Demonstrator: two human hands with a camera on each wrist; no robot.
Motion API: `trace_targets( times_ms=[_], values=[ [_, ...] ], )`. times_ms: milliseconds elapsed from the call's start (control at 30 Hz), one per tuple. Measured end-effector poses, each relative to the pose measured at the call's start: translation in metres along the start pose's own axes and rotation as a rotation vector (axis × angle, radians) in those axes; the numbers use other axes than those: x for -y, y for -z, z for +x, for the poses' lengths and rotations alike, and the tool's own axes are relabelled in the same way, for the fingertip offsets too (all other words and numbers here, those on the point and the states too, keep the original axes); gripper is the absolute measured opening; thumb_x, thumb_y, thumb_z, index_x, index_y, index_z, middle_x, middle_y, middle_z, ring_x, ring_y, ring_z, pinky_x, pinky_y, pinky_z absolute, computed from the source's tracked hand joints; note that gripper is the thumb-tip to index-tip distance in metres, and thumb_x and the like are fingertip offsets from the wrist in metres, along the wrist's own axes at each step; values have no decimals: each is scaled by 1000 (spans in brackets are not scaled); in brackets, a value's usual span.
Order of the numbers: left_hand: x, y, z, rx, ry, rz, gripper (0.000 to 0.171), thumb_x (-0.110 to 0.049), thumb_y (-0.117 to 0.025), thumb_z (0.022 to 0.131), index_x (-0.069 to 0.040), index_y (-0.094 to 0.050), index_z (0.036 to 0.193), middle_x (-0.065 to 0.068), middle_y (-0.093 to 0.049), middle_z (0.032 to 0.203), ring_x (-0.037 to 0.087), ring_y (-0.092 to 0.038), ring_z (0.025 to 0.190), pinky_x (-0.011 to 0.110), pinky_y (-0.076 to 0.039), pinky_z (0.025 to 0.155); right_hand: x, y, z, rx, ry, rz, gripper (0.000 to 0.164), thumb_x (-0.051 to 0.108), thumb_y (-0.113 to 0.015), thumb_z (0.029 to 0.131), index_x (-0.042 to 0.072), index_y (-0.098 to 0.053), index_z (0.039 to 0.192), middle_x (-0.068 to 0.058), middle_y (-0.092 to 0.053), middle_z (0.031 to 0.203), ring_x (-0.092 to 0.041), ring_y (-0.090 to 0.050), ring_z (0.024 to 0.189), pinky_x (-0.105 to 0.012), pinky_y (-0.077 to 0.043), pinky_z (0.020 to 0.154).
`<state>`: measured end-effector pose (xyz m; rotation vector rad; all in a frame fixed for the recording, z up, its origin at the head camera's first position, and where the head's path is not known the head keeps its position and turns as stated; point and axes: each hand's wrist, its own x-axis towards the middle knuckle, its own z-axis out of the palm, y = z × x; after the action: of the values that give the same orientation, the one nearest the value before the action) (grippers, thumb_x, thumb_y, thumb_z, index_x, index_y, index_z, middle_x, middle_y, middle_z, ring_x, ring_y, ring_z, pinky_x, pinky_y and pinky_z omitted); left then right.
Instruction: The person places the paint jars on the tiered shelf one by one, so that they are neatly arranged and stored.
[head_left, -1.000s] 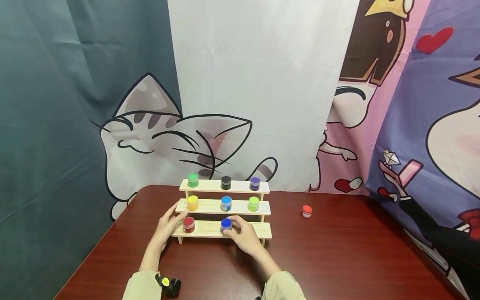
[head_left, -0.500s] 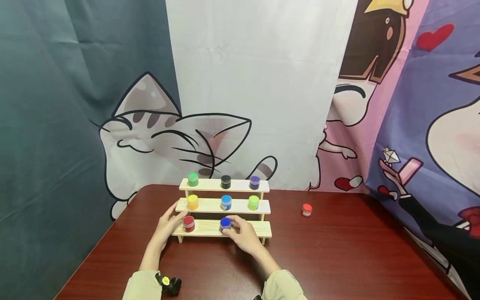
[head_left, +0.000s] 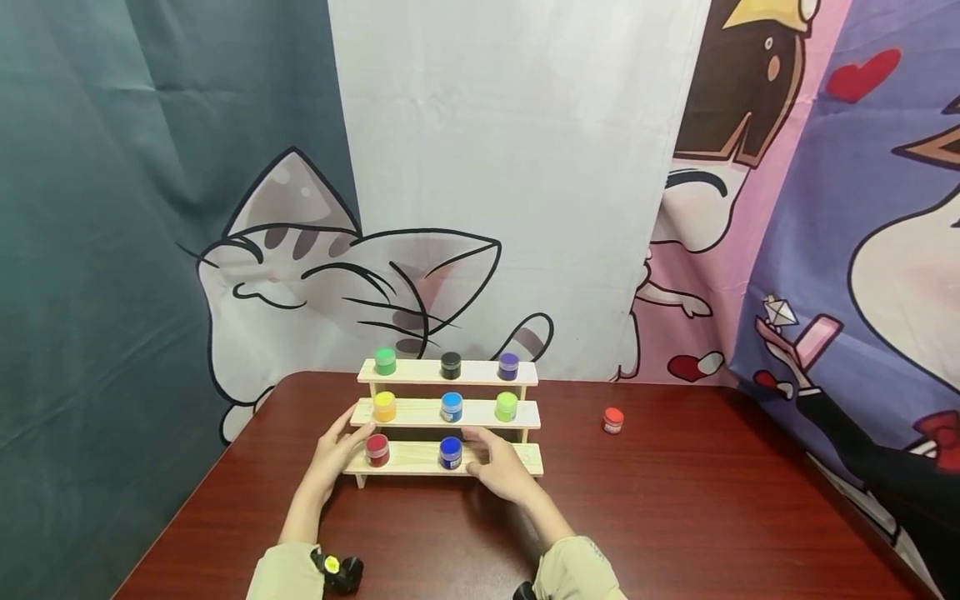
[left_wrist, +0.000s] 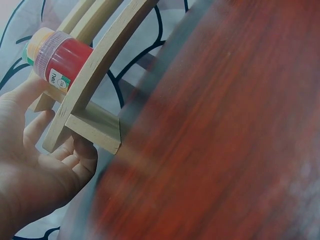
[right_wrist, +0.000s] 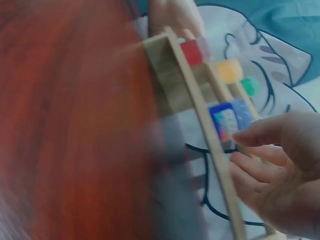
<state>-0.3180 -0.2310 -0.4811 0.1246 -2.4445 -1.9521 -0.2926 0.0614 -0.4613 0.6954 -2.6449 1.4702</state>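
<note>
A three-tier wooden stand (head_left: 420,458) holds small paint jars. In the head view, my left hand (head_left: 333,454) grips the stand's left end beside the dark red jar (head_left: 377,450); in the left wrist view its fingers curl below the lowest shelf. The dark blue jar (head_left: 451,452) stands upright at the middle of that shelf. Just right of it is my right hand (head_left: 501,468), its thumb and fingers parted and holding nothing. The right wrist view is blurred, but the thumb appears close to the blue jar (right_wrist: 223,120).
The middle shelf carries yellow (head_left: 385,406), light blue (head_left: 452,407) and lime green (head_left: 506,407) jars. Green (head_left: 385,361), black (head_left: 451,365) and purple (head_left: 507,366) jars stand on top. A bright red jar (head_left: 612,420) sits on the table (head_left: 675,500) to the right.
My right hand has let go of the dark blue jar and shifted slightly right, its fingers spreading. The jar stays on the lowest shelf. My left hand has not visibly moved.
</note>
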Motion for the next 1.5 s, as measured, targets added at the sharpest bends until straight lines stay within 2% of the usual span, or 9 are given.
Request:
trace_targets(
  times_ms=[267,400,633,867,1067,1167,1267,1367,1500],
  values=[
    [1,0,-1,16,3,12,78,-45,-59,95,-21,-19,157,21,-23,160,39,-34,141,58,-27,115,13,34,-4,37,5,90,38,-3,-59,89,-10,-56,127,-30,-64,120,-42,-64,108,-39,-54,90],
    [0,0,-2,17,-4,8,77,-43,-59,95,-21,-20,157,21,-24,160,37,-35,140,56,-27,115,18,59,-4,5,-18,133,33,4,-61,93,-6,-60,124,-26,-66,119,-37,-64,111,-24,-51,89],
    [-2,1,0,-1,-3,1,75,-42,-61,94,-23,-23,156,18,-26,159,32,-37,134,55,-27,113,7,91,0,-200,-105,290,37,8,-63,93,-4,-59,128,-24,-66,121,-7,-66,103,-16,-48,88],
    [-2,0,-2,4,-16,-8,76,-42,-61,94,-21,-23,156,20,-22,160,38,-30,141,60,-23,115,-16,107,-3,-371,-207,309,33,7,-61,95,-6,-60,126,-26,-66,121,-1,-67,91,-27,-53,91],
    [0,-3,-3,-12,-20,-3,74,-41,-62,93,-22,-26,156,19,-31,157,33,-41,131,53,-29,111,-53,124,-7,-547,-301,212,31,12,-62,95,-3,-64,122,-19,-71,114,10,-60,78,-14,-49,77],
    [1,-3,-3,-18,-14,-14,74,-41,-62,93,-22,-27,155,18,-29,158,34,-38,134,55,-28,113,-71,137,-11,-685,-368,144,29,14,-61,95,-1,-66,120,-19,-70,114,3,-61,77,-15,-51,71],
    [0,-4,-2,-7,-13,-16,75,-42,-61,94,-20,-25,156,19,-25,159,38,-35,139,58,-26,115,-85,150,-16,-795,-428,45,30,15,-59,95,0,-66,120,-24,-66,119,-18,-65,94,-28,-51,83],
    [1,-3,-1,-6,-17,-11,76,-43,-61,94,-19,-25,156,20,-23,160,39,-30,143,60,-23,116,-95,156,-20,-805,-452,-55,33,16,-57,95,-2,-62,122,-28,-61,126,-40,-55,119,-47,-40,101],
    [1,-2,-1,-6,-15,-9,76,-43,-61,94,-19,-24,156,20,-24,160,39,-33,142,60,-25,115,-107,156,-22,-749,-465,-100,44,18,-59,93,-3,-53,132,-32,-52,135,-48,-44,127,-55,-32,107]
  ],
)
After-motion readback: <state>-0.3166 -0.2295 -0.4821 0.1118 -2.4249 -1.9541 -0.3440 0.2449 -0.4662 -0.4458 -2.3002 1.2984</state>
